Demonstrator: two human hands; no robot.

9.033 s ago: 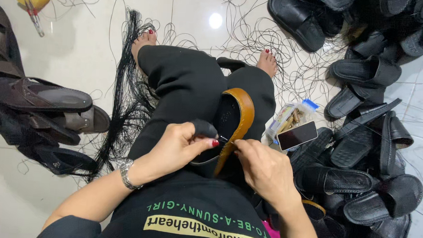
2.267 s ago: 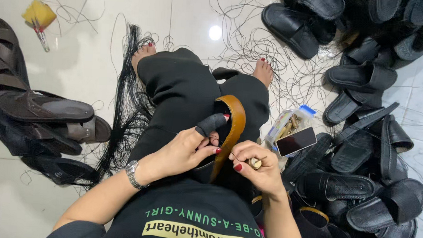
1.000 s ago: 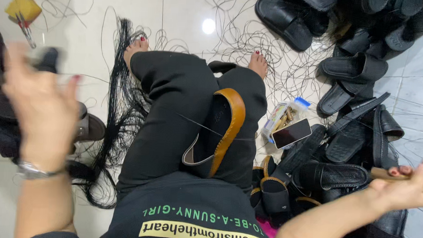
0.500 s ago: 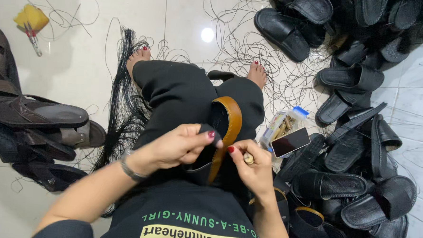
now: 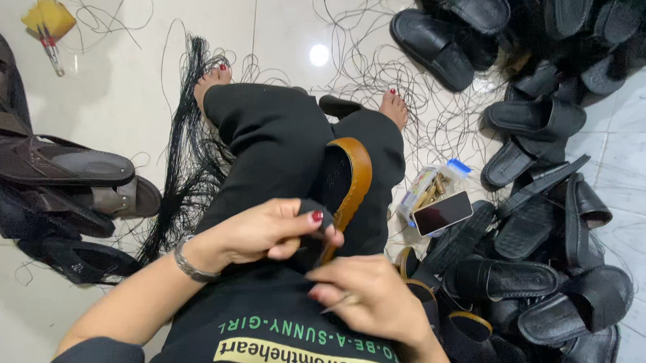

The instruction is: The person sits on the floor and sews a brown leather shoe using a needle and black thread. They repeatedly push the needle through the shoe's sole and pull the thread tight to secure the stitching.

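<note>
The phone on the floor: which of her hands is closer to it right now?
Right. The right hand sits low beside the lap, just down-left of the phone; the left hand grips the sandal strap farther across the lap.

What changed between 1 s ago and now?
Both hands came back in from wide apart: the left hand again pinches the black strap of the tan-edged sandal on the lap, and the right hand, holding a thin needle-like tool, sits beside it. Sandal, phone and black sandal pile stayed put.
</note>
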